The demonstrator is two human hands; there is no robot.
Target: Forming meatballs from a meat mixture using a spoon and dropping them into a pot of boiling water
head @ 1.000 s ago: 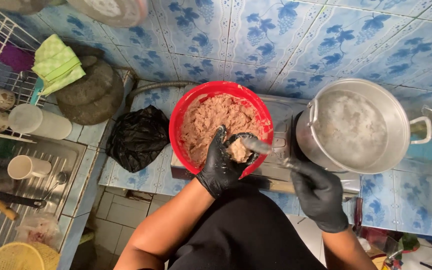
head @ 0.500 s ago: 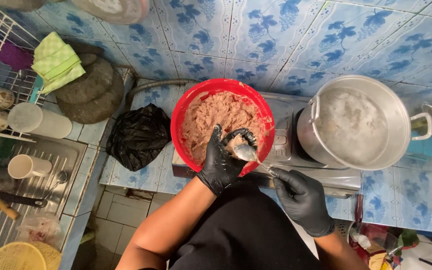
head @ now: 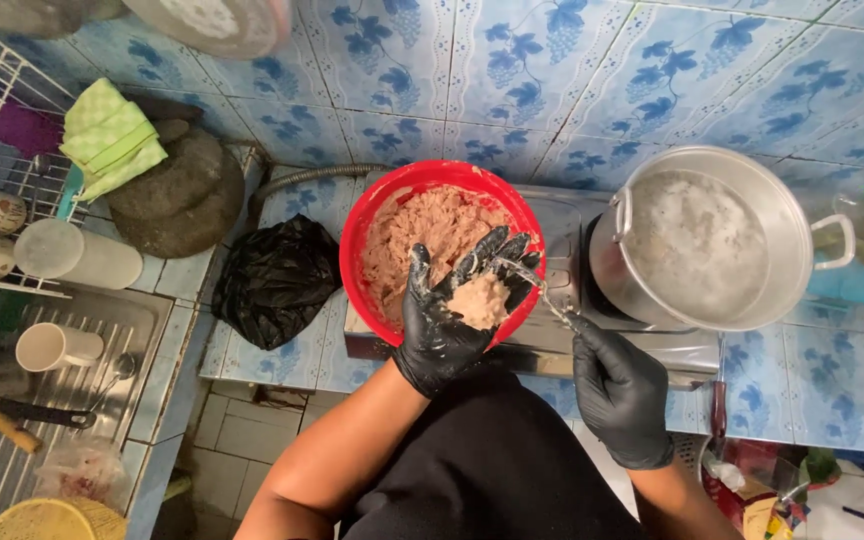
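Landmark: red bowl of pinkish minced paste, sitting on the blue-tiled counter. My left hand, black-gloved, is over the bowl's near rim, fingers spread wide and palm up, cupping a lump of paste. My right hand, also gloved, is just right of the bowl, fist closed around a metal spoon whose tip touches the lump. Right of the bowl: steel pot of cloudy water on a stove. Left of the bowl: crumpled black plastic bag; beyond it, stone mortar.
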